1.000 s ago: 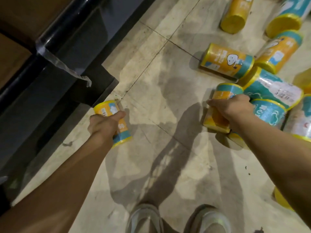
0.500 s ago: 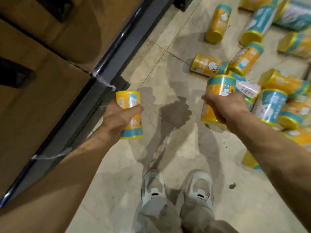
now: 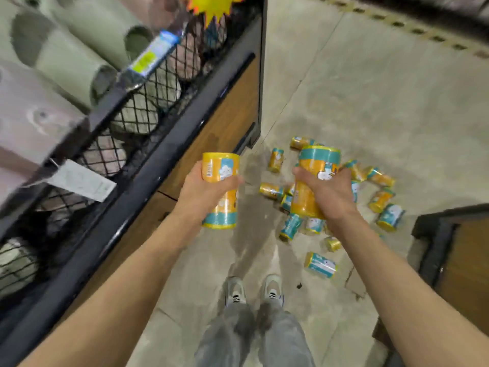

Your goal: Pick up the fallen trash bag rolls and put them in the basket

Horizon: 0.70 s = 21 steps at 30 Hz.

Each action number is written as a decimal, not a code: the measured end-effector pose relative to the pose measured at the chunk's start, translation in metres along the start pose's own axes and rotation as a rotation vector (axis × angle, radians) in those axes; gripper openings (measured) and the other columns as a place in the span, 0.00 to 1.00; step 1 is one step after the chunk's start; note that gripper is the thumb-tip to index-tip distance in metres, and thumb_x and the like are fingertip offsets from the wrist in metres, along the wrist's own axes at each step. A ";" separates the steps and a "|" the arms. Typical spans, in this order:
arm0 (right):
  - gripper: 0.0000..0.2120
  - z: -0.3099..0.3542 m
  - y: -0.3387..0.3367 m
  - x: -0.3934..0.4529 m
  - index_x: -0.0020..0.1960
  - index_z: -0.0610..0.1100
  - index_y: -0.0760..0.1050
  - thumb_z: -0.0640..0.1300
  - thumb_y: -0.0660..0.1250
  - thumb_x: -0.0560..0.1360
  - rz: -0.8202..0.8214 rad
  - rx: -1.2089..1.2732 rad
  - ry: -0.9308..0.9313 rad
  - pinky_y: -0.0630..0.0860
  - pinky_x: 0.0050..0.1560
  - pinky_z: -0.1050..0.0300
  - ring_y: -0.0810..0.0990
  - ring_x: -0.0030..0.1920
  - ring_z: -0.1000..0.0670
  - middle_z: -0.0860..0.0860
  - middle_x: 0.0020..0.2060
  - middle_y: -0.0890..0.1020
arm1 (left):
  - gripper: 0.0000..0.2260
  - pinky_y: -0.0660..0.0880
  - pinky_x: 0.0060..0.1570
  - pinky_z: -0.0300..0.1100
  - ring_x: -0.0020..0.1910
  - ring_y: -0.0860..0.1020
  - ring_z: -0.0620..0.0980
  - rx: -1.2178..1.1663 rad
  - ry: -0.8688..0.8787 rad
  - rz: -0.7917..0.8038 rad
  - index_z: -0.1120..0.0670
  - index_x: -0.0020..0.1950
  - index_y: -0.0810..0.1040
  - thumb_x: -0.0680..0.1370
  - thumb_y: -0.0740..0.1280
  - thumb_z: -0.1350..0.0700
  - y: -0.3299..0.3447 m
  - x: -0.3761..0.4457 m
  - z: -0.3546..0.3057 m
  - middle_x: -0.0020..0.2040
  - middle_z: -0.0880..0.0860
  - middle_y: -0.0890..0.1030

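Head view: your left hand is wrapped around one cylindrical trash bag roll, held upright, yellow film with a teal band at the bottom. Your right hand is clenched on a second roll, upright, teal band at the top. Both wrappers are glossy plastic with a printed cartoon label.

The remaining fallen rolls lie scattered on the pale tiled floor, most clustered beyond your right hand, one apart near your shoes. All rest on their sides.

To your left stands the basket, black diamond wire mesh with a black metal rim, above a wood-grain panel. It holds larger pale green and pinkish rolls; a paper tag hangs on the mesh. Neither held roll is over the basket.

Compared with half a second ago, you stand taller: the floor rolls appear smaller, the basket has come into view, and both hands keep their grip at a higher level.
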State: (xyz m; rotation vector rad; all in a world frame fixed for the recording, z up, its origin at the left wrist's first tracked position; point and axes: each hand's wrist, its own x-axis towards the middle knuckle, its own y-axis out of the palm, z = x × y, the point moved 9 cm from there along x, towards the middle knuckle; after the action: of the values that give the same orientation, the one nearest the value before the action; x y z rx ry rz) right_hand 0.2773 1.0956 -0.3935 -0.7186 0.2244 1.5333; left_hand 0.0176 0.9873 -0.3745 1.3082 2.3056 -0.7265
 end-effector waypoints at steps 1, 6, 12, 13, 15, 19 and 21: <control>0.34 0.028 -0.013 -0.016 0.59 0.44 0.69 0.53 0.83 0.62 -0.002 0.016 -0.031 0.82 0.40 0.52 0.84 0.46 0.50 0.49 0.49 0.83 | 0.22 0.82 0.48 0.56 0.47 0.84 0.55 -0.005 0.031 0.005 0.50 0.54 0.76 0.65 0.81 0.52 -0.001 -0.019 -0.031 0.48 0.53 0.85; 0.34 0.138 -0.075 -0.087 0.58 0.47 0.68 0.55 0.83 0.61 0.003 -0.028 -0.146 0.82 0.53 0.43 0.83 0.49 0.49 0.53 0.47 0.81 | 0.21 0.81 0.50 0.55 0.48 0.83 0.55 0.017 0.206 0.024 0.52 0.56 0.74 0.68 0.80 0.53 -0.001 -0.104 -0.158 0.50 0.54 0.83; 0.41 0.216 -0.130 -0.145 0.58 0.48 0.70 0.60 0.82 0.52 -0.004 0.075 -0.260 0.84 0.49 0.41 0.85 0.48 0.48 0.48 0.50 0.83 | 0.25 0.81 0.51 0.56 0.47 0.83 0.55 -0.032 0.356 0.082 0.54 0.59 0.74 0.67 0.80 0.53 0.016 -0.172 -0.264 0.51 0.56 0.83; 0.39 0.225 -0.138 -0.154 0.59 0.48 0.70 0.58 0.83 0.55 -0.010 0.096 -0.273 0.84 0.47 0.43 0.85 0.47 0.48 0.48 0.50 0.83 | 0.26 0.81 0.50 0.56 0.47 0.84 0.54 -0.047 0.383 0.103 0.54 0.59 0.74 0.66 0.80 0.53 0.019 -0.181 -0.276 0.51 0.56 0.84; 0.34 0.243 -0.154 -0.174 0.60 0.46 0.69 0.51 0.84 0.62 -0.030 0.131 -0.314 0.83 0.42 0.50 0.84 0.45 0.50 0.47 0.50 0.83 | 0.26 0.83 0.43 0.51 0.43 0.84 0.51 -0.094 0.422 0.144 0.55 0.59 0.75 0.65 0.80 0.54 0.022 -0.194 -0.296 0.50 0.56 0.84; 0.32 0.262 -0.179 -0.213 0.64 0.47 0.68 0.48 0.81 0.67 -0.062 0.213 -0.340 0.81 0.41 0.52 0.83 0.48 0.49 0.49 0.51 0.81 | 0.22 0.82 0.37 0.45 0.41 0.85 0.50 -0.138 0.479 0.261 0.54 0.59 0.77 0.68 0.79 0.55 0.024 -0.215 -0.325 0.49 0.54 0.85; 0.32 0.267 -0.188 -0.235 0.65 0.48 0.69 0.50 0.81 0.66 -0.104 0.240 -0.361 0.81 0.43 0.51 0.83 0.51 0.48 0.49 0.52 0.82 | 0.22 0.83 0.43 0.51 0.45 0.85 0.54 -0.140 0.492 0.319 0.53 0.59 0.77 0.68 0.79 0.54 0.023 -0.222 -0.333 0.50 0.55 0.85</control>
State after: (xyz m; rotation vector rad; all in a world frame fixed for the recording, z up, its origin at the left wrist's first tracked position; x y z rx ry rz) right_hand 0.3609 1.0708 -0.0008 -0.2537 0.0950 1.4776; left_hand 0.1197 1.0520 0.0074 1.8900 2.3535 -0.1422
